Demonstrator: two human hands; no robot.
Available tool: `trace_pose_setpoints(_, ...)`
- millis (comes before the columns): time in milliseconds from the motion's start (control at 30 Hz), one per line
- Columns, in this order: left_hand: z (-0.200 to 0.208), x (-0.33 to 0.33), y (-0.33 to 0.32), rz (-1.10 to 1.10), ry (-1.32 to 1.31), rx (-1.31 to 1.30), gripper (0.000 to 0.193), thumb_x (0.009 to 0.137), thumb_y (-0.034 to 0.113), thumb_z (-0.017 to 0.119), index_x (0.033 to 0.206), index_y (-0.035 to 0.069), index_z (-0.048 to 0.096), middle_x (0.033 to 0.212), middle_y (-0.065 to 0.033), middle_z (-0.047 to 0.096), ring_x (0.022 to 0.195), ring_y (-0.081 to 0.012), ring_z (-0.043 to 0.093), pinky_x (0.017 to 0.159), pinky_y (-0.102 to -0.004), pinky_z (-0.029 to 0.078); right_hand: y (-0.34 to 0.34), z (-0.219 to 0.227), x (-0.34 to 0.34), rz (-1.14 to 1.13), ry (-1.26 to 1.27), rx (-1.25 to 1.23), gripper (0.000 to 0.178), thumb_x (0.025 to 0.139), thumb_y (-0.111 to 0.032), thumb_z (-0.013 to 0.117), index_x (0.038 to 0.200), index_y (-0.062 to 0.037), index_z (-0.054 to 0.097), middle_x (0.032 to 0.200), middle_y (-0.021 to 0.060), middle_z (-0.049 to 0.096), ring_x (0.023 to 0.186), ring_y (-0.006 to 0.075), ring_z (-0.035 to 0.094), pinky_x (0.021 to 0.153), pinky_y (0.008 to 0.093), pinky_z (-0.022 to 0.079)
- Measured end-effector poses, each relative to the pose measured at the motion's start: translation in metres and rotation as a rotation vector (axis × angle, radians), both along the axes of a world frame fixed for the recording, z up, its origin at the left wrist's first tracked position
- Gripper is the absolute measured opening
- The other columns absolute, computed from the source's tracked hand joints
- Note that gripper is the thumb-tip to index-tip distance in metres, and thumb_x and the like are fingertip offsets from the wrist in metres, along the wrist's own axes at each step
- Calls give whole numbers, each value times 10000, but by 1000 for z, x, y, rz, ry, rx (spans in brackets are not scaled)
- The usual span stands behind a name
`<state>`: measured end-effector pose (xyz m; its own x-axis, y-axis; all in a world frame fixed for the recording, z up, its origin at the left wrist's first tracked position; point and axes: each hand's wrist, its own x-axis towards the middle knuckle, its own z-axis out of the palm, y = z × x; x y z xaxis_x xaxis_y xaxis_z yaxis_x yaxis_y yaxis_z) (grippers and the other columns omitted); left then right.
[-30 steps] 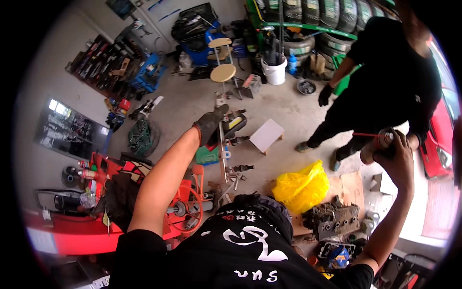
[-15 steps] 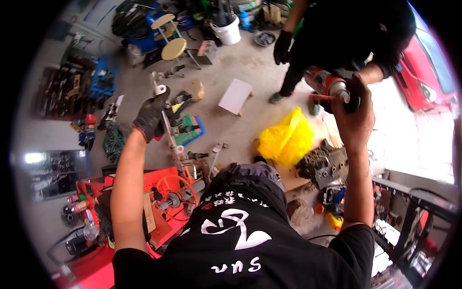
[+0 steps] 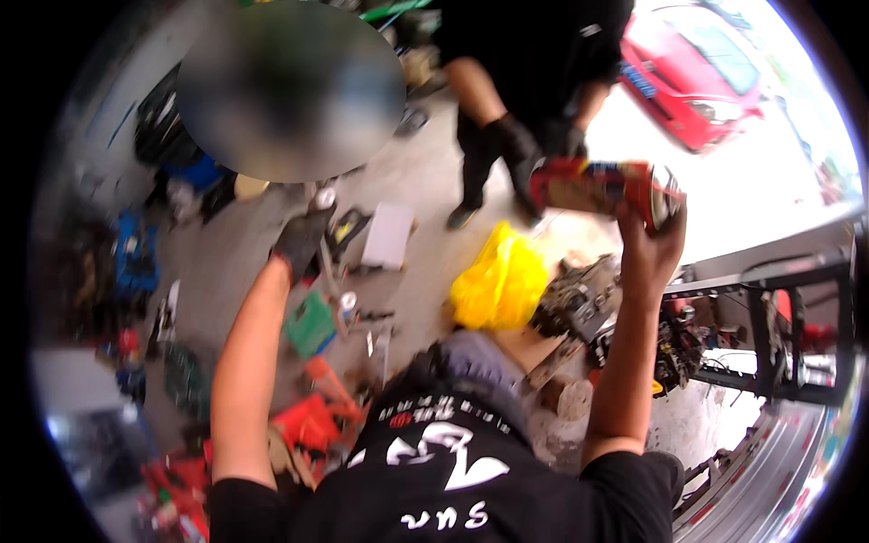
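Observation:
My left hand (image 3: 303, 242), in a dark work glove, is closed around a long metal rod with pale round ends (image 3: 326, 197). The rod runs down past my wrist toward the red equipment, blurred by motion. My right hand (image 3: 654, 242) is raised and closed on a red spray can (image 3: 588, 187), gripping it near its pale domed end. The can lies almost level, pointing left. Just beyond it are a co-worker's dark-gloved hands (image 3: 516, 145); I cannot tell whether they touch the can.
A yellow plastic bag (image 3: 500, 281) lies near my feet, beside a greasy engine block (image 3: 584, 303). A white-topped stool (image 3: 387, 235) and a green box (image 3: 310, 323) stand on the floor. Right are a black metal frame (image 3: 760, 330) and a red car (image 3: 692, 77). A blurred oval hides the upper left.
The view has swung to the right. The spray can has turned from tilted to nearly level. The co-worker's hands have come together near it. My left hand still holds the rod.

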<state>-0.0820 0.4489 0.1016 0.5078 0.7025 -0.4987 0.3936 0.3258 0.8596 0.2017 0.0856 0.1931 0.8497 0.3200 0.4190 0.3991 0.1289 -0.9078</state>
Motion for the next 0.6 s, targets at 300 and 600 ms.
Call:
trace_pose_setpoints(300, -64, 115, 46, -361, -17, -59, 331, 960, 366, 674, 938, 42, 610, 685, -111, 610, 590, -291, 633, 532, -461, 539, -138, -38, 15, -372, 119, 602, 428, 956, -302, 600, 1242, 13, 555, 1114, 100, 634, 1039, 206, 628, 985, 392, 500)
trace_pose_setpoints(600, -177, 292, 7, -1102, 189, 230, 167, 955, 139, 628, 963, -26, 649, 785, -127, 691, 670, -215, 667, 648, -333, 544, -138, -207, -11, -594, 697, 853, 382, 908, -324, 661, 1197, -75, 634, 1073, 67, 677, 966, 216, 673, 896, 399, 549)
